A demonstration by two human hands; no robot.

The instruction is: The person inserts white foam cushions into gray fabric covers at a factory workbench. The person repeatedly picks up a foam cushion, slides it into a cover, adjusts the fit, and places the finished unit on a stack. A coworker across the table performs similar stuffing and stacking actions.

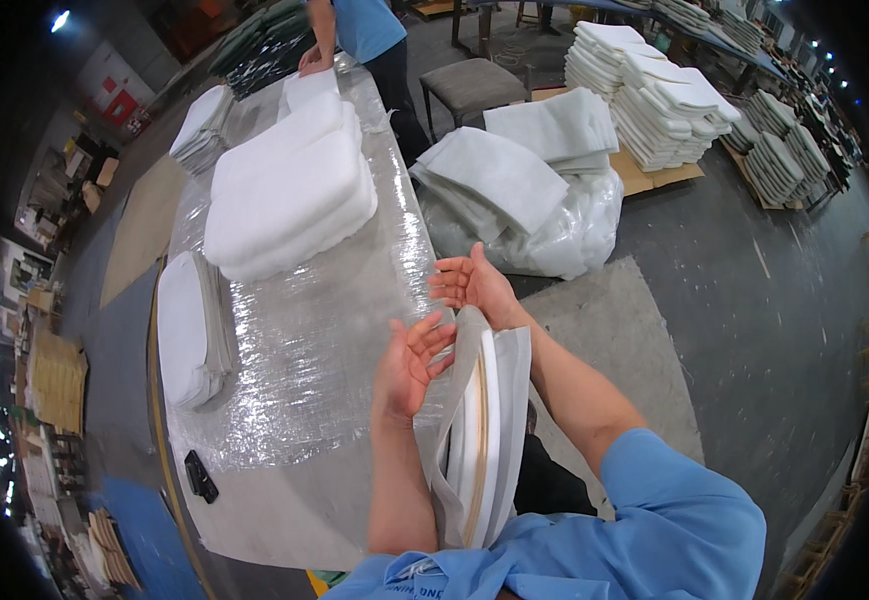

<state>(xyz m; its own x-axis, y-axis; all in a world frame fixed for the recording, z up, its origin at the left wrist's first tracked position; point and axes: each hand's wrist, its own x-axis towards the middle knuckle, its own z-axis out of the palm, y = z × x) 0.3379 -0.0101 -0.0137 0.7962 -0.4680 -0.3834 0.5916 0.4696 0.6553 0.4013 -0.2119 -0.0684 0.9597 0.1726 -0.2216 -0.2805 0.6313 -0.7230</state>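
A layered pad [488,420] with grey fabric outside, white wadding inside and a tan line along its edge stands on edge between my forearms, close to my body. My left hand [410,365] is left of its far end, fingers spread and palm turned up. Just beyond that end my right hand [477,285] is open too, fingers stretched toward the left. Neither hand grips anything. On the plastic-covered table [295,390], a thick stack of white wadding pads [290,190] lies ahead of my hands. A stack of flat white-and-grey pieces [190,330] lies at the left edge.
A small black object [200,477] lies at the table's near left. Folded white sheets [500,180] rest on a plastic-wrapped bundle [585,235] right of the table. Behind are a grey stool [477,88] and tall white stacks [650,95]. A co-worker [365,30] leans over the far end.
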